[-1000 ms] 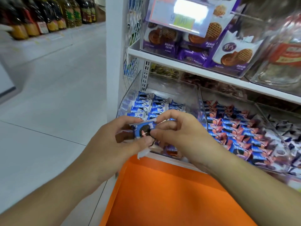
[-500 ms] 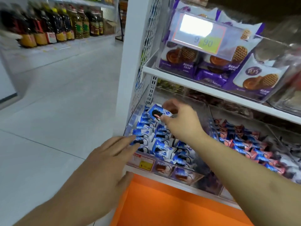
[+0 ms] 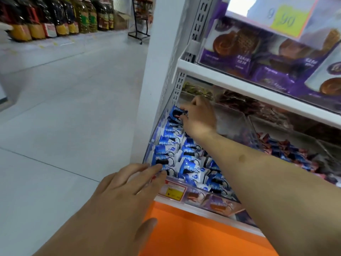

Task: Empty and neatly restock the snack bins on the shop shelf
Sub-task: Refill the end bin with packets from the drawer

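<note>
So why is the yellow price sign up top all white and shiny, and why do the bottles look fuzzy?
Head view: ceiling light glares off the clear plastic price holder, washing it white. Head view: the dark oil bottles sit far away at the wide lens's edge, so they blur and lean. Head view: the blue-and-white snack packets stay sharper.

A pale grey tiled floor [image 3: 70, 100] stretches away to the left, crossed by thin dark joint lines and lit evenly from above. Along the far left edge runs a low display of bottles [image 3: 55, 17] with dark and amber contents and yellow or red labels. Farther back stands a black wire rack [image 3: 139, 21], with a brown cardboard box [image 3: 120, 20] just beside it. A white upright post [image 3: 156, 74] closes the shelving's left end, and an orange panel [image 3: 199, 235] runs below its front edge.
</note>
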